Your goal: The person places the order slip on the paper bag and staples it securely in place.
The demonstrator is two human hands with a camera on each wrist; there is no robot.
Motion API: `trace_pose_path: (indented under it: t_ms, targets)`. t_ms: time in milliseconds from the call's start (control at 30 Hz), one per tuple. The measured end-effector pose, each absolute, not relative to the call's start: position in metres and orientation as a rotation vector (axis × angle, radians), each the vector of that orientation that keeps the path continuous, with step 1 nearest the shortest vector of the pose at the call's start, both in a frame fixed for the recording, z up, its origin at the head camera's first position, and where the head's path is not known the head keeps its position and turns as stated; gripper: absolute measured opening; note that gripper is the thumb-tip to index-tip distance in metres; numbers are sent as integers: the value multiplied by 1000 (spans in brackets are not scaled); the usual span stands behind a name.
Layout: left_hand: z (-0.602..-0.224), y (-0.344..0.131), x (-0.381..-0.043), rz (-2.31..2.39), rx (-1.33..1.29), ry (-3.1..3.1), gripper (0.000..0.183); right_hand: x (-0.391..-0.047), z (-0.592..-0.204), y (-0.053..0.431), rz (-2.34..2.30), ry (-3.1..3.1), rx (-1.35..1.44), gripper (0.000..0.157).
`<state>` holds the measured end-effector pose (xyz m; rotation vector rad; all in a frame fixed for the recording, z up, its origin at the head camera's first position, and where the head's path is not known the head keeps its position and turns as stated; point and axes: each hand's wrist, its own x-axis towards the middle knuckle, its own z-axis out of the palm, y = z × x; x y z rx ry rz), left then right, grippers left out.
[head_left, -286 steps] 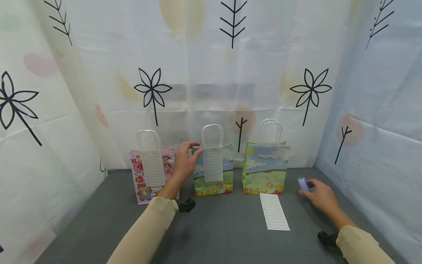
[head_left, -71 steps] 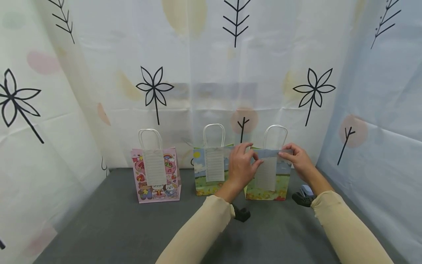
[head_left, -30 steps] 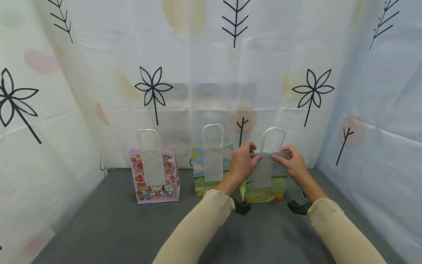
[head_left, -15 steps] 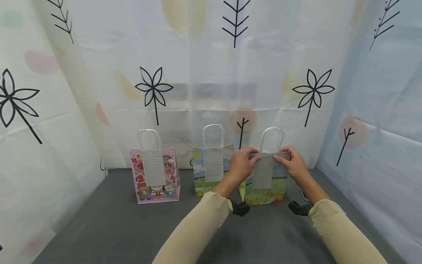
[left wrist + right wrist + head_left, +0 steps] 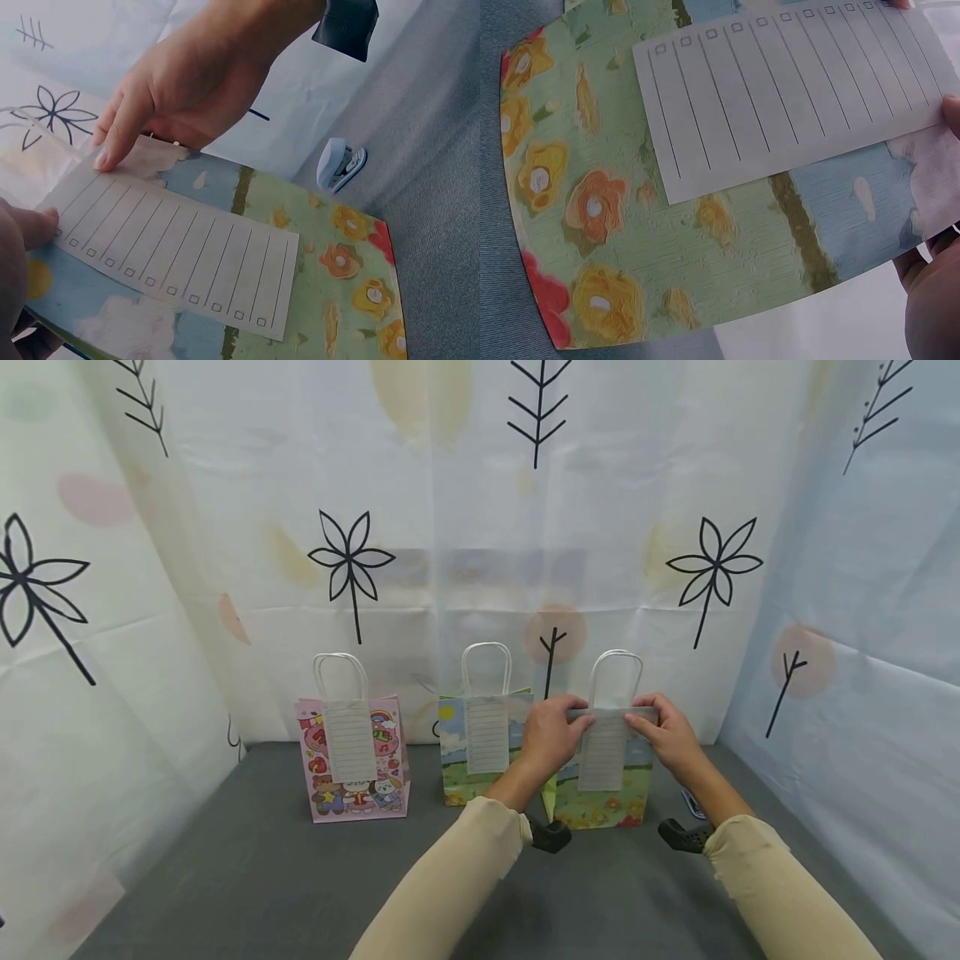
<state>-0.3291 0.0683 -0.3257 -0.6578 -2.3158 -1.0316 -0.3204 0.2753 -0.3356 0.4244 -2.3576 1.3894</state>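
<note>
Both hands are at the top edge of the right paper gift bag [image 5: 600, 810], which has a meadow and sky print and white handles. My left hand [image 5: 549, 735] pinches its left top corner, and my right hand [image 5: 667, 733] pinches the right one. Against the bag's front lies a white lined checklist slip [image 5: 795, 97], its upper end between the two thumbs. In the left wrist view the right thumb [image 5: 120, 139] presses on the slip's upper corner. A small light-blue stapler [image 5: 341, 165] rests on the table, mostly hidden by my right forearm in the head view.
To the left stand a matching meadow bag [image 5: 453, 756] and a pink cartoon bag [image 5: 318, 793], each with a lined slip on its front. A patterned white curtain [image 5: 480, 568] hangs behind and at both sides of the grey table [image 5: 262, 877].
Earlier the slip lay on the table, my right hand held the stapler and my left touched the middle bag. Now both hands hold the right bag, drawn slightly nearer, and the stapler is down.
</note>
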Motion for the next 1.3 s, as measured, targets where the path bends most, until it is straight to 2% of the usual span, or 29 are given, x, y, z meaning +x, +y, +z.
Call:
trace_pose_path:
  t_ms: [500,800,1300]
  targets:
    - [-325,71,-328,-1089,-570,-2295,18,-317,-334,274,1388,-2346,451,32]
    - [-325,72,-329,-1136,-570,-2312,18,-313,-334,280,1465,-2261,504,44]
    - [-328,74,-333,-1155,-546,-2309,19,-297,-354,329,1230,-2424,208,53]
